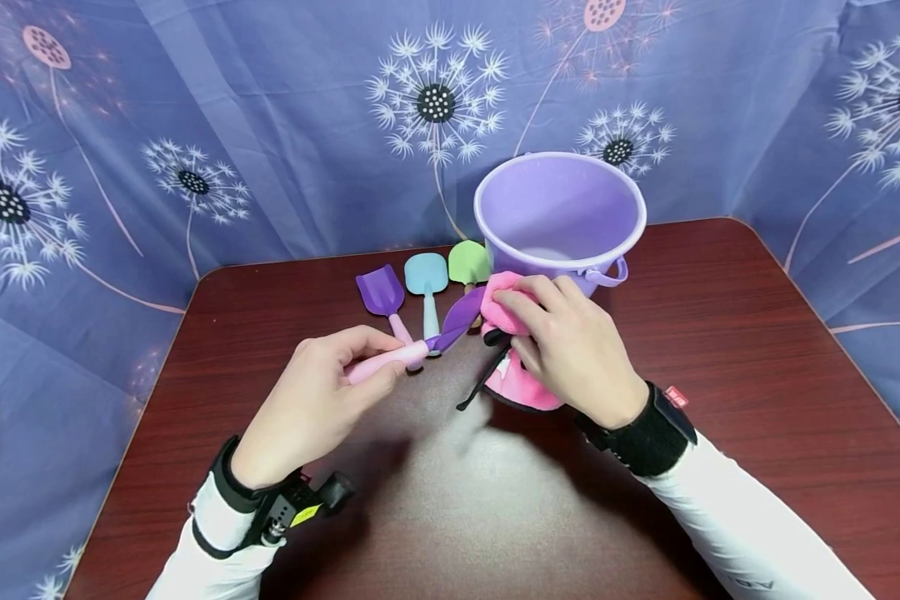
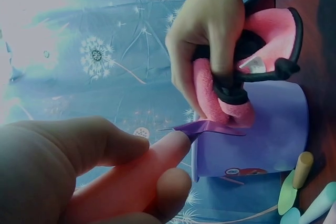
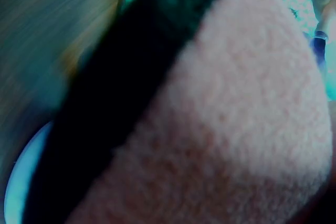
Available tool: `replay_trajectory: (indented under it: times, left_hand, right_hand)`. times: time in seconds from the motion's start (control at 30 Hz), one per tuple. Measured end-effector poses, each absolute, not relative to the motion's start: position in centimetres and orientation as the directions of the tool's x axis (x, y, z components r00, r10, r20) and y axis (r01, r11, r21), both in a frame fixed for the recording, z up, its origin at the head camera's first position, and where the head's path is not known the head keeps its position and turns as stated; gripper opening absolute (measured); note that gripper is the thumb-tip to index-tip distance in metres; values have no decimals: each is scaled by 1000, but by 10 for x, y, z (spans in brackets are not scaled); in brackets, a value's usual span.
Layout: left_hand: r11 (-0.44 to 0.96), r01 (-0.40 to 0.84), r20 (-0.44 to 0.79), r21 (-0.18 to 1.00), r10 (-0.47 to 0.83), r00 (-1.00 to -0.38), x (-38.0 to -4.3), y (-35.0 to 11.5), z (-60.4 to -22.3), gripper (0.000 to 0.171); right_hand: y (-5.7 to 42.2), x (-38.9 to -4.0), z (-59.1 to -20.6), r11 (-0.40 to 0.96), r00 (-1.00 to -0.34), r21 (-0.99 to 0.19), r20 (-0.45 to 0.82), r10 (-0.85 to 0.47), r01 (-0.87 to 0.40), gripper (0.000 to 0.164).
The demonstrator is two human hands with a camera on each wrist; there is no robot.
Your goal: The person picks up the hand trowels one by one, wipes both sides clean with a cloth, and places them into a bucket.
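Observation:
In the head view my left hand [image 1: 311,400] pinches the pink handle of a toy trowel [image 1: 461,318] with a purple blade, held above the table. My right hand [image 1: 581,354] grips a pink fuzzy cloth [image 1: 512,304] with black edging and a dark cord. The cloth meets the far end of the blade, and its lower part hangs beneath the hand. In the left wrist view the bunched cloth [image 2: 212,95] touches the purple blade [image 2: 215,128]. Cloth fills most of the right wrist view, hiding the right fingers there.
Behind the right hand stands a lilac bucket [image 1: 562,258] with a side handle. To its left lie a purple shovel [image 1: 381,290], a light blue shovel [image 1: 426,273] and a green shovel [image 1: 468,261] on the brown table [image 1: 735,333]. A blue dandelion-print curtain [image 1: 292,125] surrounds the table.

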State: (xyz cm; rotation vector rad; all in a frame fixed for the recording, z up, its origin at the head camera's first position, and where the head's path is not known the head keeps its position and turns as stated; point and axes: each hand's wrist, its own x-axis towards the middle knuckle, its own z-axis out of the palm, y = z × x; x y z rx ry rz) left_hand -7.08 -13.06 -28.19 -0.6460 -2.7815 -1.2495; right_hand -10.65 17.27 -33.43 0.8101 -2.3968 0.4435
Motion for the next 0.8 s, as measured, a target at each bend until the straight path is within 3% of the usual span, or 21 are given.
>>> replay_trajectory:
  times: [0.37,0.8]
  left_hand:
    - [577,386,196,720,364,-910,-69,-132,-279,9]
    - [592,361,182,721,340,-923,-70,-132,-280,13]
  right_hand:
    - [173,-107,-335,783,-680,-130,594,-430,-608,46]
    - [166,-100,-333,726,-642,-130,590,-490,-675,47]
